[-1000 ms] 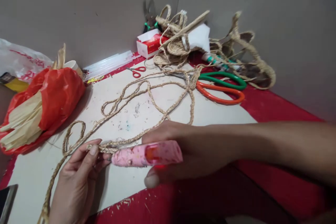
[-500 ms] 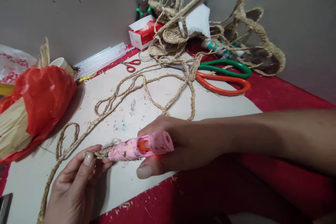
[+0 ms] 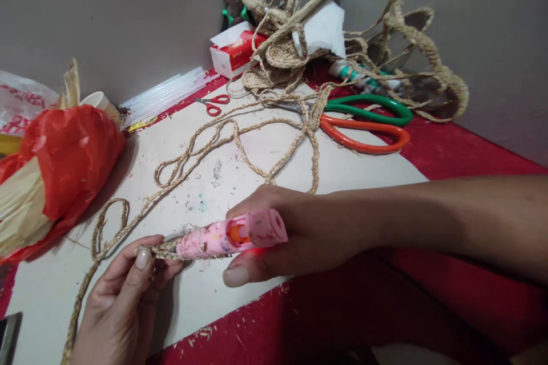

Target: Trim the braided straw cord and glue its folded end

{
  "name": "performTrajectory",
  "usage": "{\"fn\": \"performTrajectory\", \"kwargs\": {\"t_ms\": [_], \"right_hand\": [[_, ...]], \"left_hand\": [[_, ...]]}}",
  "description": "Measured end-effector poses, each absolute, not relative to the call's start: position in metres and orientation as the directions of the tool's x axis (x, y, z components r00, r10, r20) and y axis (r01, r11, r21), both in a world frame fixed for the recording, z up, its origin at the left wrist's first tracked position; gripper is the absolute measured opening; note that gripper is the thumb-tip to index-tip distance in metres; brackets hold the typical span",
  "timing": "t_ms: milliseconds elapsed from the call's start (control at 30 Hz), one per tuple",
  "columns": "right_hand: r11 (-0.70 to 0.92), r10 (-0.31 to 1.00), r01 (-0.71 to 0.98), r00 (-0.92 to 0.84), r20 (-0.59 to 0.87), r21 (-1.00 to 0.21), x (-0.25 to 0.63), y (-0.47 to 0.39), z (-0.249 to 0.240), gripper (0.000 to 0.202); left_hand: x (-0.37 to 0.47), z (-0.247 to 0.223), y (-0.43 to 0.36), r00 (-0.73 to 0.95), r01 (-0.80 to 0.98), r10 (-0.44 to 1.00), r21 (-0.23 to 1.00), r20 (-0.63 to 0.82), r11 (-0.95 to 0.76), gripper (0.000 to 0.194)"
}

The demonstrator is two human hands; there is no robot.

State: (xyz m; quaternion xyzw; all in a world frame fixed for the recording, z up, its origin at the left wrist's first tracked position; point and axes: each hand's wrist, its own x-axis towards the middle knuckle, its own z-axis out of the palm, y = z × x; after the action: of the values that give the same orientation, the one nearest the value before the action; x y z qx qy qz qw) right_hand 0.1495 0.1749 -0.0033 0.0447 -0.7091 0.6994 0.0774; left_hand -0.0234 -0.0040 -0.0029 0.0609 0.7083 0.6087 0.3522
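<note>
My left hand pinches the end of a small braided straw piece between thumb and fingers at the lower left. Wrapped around a pink glue gun is my right hand, seen from above, its thumb on the near side. The gun's nozzle end points left and meets the straw piece; bits of straw and glue cling to its body. A long braided straw cord runs past the left hand and loops over the white board. Most of the right fingers are hidden under the gun.
Large scissors with green and orange handles, small red scissors, clear glue sticks and a red-white box lie farther back. Coiled straw braids are heaped against the wall. A red plastic bag stands at the left.
The back end of the pink glue gun has shifted slightly up and right with my right hand. My left hand keeps its pinch, almost unmoved.
</note>
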Motion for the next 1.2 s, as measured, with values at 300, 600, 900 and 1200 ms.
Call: {"fn": "performTrajectory", "kwargs": {"t_ms": [300,600,900,1200], "right_hand": [[0.071,0.060,-0.180,-0.981,0.184,-0.981,0.1505,0.1753,-0.0029,0.035],[0.056,0.069,-0.198,-0.977,0.202,-0.979,0.1504,0.1748,-0.0055,0.034],[0.066,0.062,-0.189,-0.979,0.193,-0.980,0.1494,0.1758,-0.0045,0.035],[0.081,0.072,-0.163,-0.983,0.169,-0.983,0.1500,0.1748,-0.0026,0.037]], "left_hand": [[-0.0219,-0.0014,-0.0045,-0.775,-0.304,0.502,0.922,-0.385,0.238,0.031],[-0.0205,0.0017,-0.0033,-0.797,-0.261,0.494,0.936,-0.348,0.238,0.036],[-0.0186,0.0058,-0.0029,-0.795,-0.276,0.498,0.938,-0.346,0.210,0.029],[-0.0230,0.0035,-0.0055,-0.797,-0.268,0.500,0.940,-0.340,0.212,0.027]]}}
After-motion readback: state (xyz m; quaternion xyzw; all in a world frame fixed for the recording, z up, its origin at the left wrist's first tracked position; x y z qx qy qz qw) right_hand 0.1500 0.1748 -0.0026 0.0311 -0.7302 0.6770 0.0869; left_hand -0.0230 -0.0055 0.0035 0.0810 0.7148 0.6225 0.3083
